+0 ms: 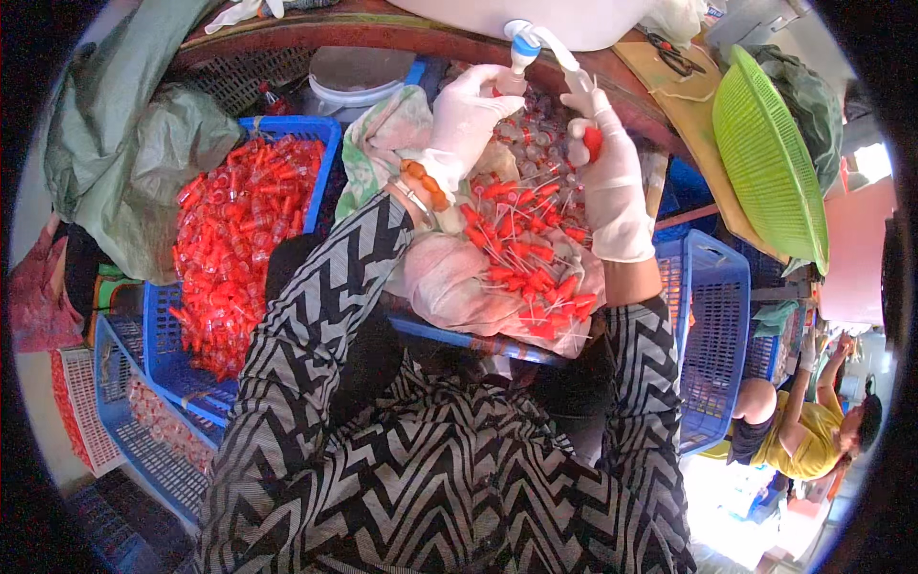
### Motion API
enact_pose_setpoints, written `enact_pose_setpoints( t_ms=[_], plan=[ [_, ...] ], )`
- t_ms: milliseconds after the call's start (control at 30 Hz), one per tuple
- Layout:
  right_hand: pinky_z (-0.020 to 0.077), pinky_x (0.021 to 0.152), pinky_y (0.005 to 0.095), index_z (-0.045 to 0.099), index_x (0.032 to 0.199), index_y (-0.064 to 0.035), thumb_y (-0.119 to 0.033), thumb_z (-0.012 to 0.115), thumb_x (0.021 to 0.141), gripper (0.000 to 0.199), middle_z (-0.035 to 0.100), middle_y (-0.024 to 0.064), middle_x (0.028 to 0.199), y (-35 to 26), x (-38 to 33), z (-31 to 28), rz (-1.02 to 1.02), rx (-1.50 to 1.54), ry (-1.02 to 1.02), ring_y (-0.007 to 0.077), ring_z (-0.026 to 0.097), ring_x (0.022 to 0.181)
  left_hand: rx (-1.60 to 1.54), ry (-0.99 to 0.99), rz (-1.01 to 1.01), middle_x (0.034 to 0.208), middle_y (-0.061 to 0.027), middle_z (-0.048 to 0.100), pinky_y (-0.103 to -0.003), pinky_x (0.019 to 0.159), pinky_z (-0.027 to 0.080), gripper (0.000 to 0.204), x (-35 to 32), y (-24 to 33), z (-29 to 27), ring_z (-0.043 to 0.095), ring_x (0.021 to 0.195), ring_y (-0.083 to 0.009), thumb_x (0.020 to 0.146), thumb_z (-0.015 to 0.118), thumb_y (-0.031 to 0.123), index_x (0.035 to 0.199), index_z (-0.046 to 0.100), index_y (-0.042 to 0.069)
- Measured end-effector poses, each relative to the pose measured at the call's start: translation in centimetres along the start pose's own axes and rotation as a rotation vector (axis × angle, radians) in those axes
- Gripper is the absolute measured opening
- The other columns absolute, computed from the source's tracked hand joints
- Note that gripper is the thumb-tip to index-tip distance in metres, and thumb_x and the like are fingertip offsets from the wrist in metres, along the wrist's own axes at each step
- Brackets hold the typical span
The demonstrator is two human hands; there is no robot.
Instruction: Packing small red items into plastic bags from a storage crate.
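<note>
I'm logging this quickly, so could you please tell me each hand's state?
Left hand: closed on a small bottle under the tap.
Right hand: holding a red cap.

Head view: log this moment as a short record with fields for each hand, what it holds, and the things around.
left hand: white-gloved left hand, raised to the blue-and-white tap, holding a small clear bottle under it
right hand: white-gloved right hand, holding a small bottle with a red cap
in front: cloth-lined tray piled with red caps with thin tubes and small clear bottles
person's left: blue crate of finished red-capped bottles
person's right: empty blue crate, green basket
nearby: another person in yellow, seated
</note>
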State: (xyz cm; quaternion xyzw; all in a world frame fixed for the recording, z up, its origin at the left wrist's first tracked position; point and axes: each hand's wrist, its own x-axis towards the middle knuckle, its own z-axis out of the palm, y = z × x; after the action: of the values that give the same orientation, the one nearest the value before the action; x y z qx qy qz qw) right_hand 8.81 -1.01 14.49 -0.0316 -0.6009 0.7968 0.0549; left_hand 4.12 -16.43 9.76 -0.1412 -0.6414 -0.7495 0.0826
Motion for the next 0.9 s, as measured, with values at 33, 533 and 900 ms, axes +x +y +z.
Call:
enact_pose_setpoints(
  t_ms=[33, 533, 900],
  plan=[
    [0.0279, 0.051, 0.0187, 0.065, 0.108, -0.0071, -0.04, 0.06, 0.087, 0.039, 0.05, -0.0044, 0.068, 0.6, 0.1, 0.0, 0.003, 0.003, -0.003, 0.0045, 0.039, 0.056, 0.008, 0.002, -0.01, 0.101, -0.0052, 0.064, -0.025, 0.083, 0.046, 0.033, 0.0, -0.1, -0.3, 0.059, 0.093, -0.012, 0.079, 0.066, 0.005, 0.111, 0.059, 0.0],
    [0.0286, 0.049, 0.0182, 0.065, 0.096, -0.0063, -0.046, 0.06, 0.086, 0.042, 0.053, -0.0036, 0.066, 1.5, 0.2, -0.8, 0.094, 0.045, 0.032, 0.005, 0.04, 0.054, 0.023, 0.005, -0.024, 0.103, -0.0062, 0.064, -0.026, 0.084, 0.046, 0.034, 0.3, -1.4, 0.3, 0.06, 0.094, -0.0134, 0.078, 0.066, 0.004, 0.112, 0.058, -0.001],
    [0.0287, 0.05, 0.0189, 0.064, 0.1, -0.0045, -0.043, 0.055, 0.09, 0.041, 0.057, -0.0023, 0.068, 0.8, -1.3, -1.8, 0.051, -0.022, -0.002, 0.0052, 0.038, 0.055, 0.082, -0.032, -0.077, 0.102, -0.0066, 0.064, -0.026, 0.084, 0.046, 0.035, -0.1, -2.2, 1.4, 0.06, 0.093, -0.0131, 0.078, 0.065, 0.005, 0.112, 0.058, -0.001]
  ],
)
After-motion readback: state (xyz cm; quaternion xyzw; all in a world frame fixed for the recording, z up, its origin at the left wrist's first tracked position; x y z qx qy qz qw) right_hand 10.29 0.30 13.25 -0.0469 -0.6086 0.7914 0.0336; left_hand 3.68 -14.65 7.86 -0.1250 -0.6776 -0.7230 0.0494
